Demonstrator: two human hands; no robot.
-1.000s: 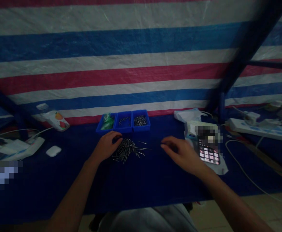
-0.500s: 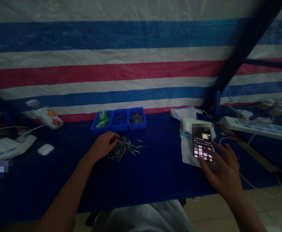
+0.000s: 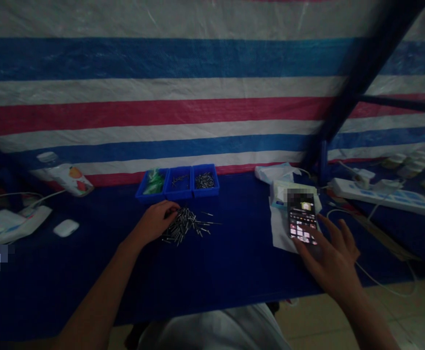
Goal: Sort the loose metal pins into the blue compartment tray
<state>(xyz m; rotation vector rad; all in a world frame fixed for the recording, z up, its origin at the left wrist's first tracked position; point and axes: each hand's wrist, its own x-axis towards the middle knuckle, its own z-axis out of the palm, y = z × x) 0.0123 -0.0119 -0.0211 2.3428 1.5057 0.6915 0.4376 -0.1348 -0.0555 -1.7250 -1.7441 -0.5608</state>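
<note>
My left hand (image 3: 158,219) rests at the left edge of a heap of slim dark metal pins (image 3: 186,224) on the table. Its fingers are curled together; whatever lies between them is hidden. Over at the right, my right hand (image 3: 331,253) has its fingers apart at a lit smartphone (image 3: 303,226). The thumb and a finger lie over the lower part of its screen, which shows rows of small pictures. The phone leans upright against a box (image 3: 280,192), with a white sheet (image 3: 280,228) beneath. A few longer pins lie apart from the heap, on its right.
Three joined blue bins stand behind the heap: one with a green bag (image 3: 154,182), one with a few pins (image 3: 179,181), one with many small metal pieces (image 3: 205,181). A bottle (image 3: 68,175) and a white case (image 3: 65,227) are left; a power strip (image 3: 383,196) and cables are right.
The view has shifted slightly. My right hand has moved a little across the phone's lower screen, while my left hand stays at the heap.
</note>
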